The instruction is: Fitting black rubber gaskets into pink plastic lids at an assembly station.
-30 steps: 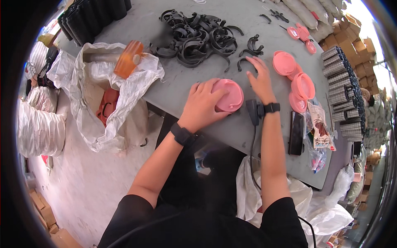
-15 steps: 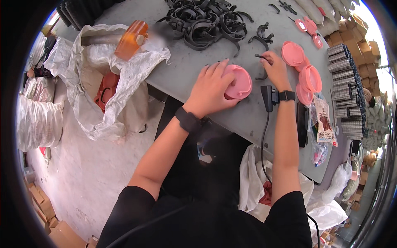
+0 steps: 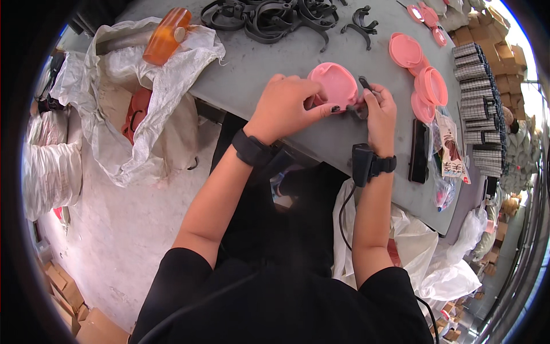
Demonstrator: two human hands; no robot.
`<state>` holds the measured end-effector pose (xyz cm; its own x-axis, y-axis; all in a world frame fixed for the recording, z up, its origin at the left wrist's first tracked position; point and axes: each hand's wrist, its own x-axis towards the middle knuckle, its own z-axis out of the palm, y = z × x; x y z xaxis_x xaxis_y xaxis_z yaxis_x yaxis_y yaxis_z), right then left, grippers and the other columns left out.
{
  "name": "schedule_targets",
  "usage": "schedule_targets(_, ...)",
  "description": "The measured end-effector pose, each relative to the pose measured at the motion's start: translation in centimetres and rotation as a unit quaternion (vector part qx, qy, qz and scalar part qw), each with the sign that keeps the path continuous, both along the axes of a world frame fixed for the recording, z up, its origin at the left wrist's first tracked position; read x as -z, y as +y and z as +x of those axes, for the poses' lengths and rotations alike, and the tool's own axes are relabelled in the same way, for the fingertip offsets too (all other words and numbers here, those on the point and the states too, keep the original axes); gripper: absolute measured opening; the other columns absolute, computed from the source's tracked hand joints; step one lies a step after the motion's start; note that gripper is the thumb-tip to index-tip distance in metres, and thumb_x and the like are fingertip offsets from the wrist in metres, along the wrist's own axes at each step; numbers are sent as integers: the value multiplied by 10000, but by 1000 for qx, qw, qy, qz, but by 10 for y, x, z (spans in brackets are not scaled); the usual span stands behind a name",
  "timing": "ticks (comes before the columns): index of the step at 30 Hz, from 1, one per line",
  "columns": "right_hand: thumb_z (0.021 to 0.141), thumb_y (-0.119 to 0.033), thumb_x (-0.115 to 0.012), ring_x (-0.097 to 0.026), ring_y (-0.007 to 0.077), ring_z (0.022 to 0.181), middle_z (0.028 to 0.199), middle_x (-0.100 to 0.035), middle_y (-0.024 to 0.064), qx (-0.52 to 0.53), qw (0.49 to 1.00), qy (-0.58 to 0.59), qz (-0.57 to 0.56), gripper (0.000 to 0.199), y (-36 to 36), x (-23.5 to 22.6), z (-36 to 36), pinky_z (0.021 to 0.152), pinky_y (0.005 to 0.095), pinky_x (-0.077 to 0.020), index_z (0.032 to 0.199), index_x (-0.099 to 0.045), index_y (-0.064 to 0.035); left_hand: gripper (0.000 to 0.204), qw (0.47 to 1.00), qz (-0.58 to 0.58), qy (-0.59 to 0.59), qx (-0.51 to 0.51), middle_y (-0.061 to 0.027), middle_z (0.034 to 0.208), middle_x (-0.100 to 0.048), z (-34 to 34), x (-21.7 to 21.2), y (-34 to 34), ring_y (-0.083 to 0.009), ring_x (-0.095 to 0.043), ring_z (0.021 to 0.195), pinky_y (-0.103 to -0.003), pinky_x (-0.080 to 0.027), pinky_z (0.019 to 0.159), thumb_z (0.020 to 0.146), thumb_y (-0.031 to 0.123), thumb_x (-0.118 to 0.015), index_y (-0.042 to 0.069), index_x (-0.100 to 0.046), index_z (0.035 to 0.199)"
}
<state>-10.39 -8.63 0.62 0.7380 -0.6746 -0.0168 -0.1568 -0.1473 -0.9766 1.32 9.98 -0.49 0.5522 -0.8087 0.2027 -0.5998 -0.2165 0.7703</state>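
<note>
At the near edge of the grey table [image 3: 275, 63], just in front of the person's body, both hands meet over a round pink plastic cap [image 3: 335, 85] that lies on the tabletop. The left hand [image 3: 285, 109] comes in from the left and is closed on the cap, its fingers curled over the near left rim and the thumb stretched along the near side toward the right. The right hand [image 3: 379, 112] sits touching the cap's right edge, its fingers pinched together on a small dark clip part [image 3: 362, 92] pressed against the pink rim; how much of that part lies under the fingers cannot be told. Each wrist wears a black band, the right one with a cable running down toward the body. Far from the hands, at the table's far side, lies a heap of black curved clips [image 3: 275, 17], with one separate clip [image 3: 362, 20] just right of it. To the right of the hands, more pink caps [image 3: 421, 69] are spread in a loose group, and a black flat device [image 3: 419, 150] lies near the right wrist. Left of the table, an open white sack [image 3: 143, 103] holds reddish pieces, with an orange bottle [image 3: 166, 35] resting on its far rim.
</note>
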Motion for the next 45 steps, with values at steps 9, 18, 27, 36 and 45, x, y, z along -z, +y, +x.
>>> schedule_targets(9, 937, -87, -521, -659, 174, 780, 986, -657, 152, 22, 999, -7, -37, 216, 4, 1, 9, 564, 251, -524, 1097, -530, 58, 548, 972, -148, -136, -124, -44, 879, -641, -4, 12, -6, -211, -604, 843, -387, -398, 877, 747, 332, -731, 68, -567, 1199)
schedule_targets(18, 930, -98, -543, -660, 194, 861, 1006, -662, 148, 11, 1000, -27, 3, 215, 8, -4, 22, 695, 280, -533, 1086, -544, 49, 407, 991, -93, -92, -2, -44, 1048, -631, -2, 5, 2, -254, -560, 998, -370, -382, 934, 682, 376, -784, 158, -687, 1011)
schedule_targets(27, 896, -103, -594, -530, 68, 684, 769, -604, 23, 44, 996, -26, -68, 172, 19, -14, -12, 622, 217, -422, 1016, -616, 18, 398, 985, -103, -96, 100, -65, 1236, -569, -1, 5, 6, -285, -511, 1133, -408, -356, 990, 566, 277, -837, 111, -618, 853)
schedule_targets(36, 903, -90, -606, -514, 45, 688, 766, -602, 0, 52, 993, -8, -105, 157, 55, -8, -15, 613, 199, -402, 1015, -613, 20, 376, 982, -131, -122, 67, -73, 1302, -551, -4, 8, 2, -289, -515, 1139, -404, -372, 978, 578, 223, -834, 91, -624, 862)
schedule_targets(45, 907, -90, -610, -550, 54, 703, 830, -637, 24, 33, 991, -28, -128, 148, 47, 0, -23, 626, 211, -438, 1004, -620, 21, 337, 980, -119, -91, 129, -83, 1357, -534, 4, 9, 4, -273, -501, 1197, -399, -340, 1013, 601, 242, -831, 108, -664, 861)
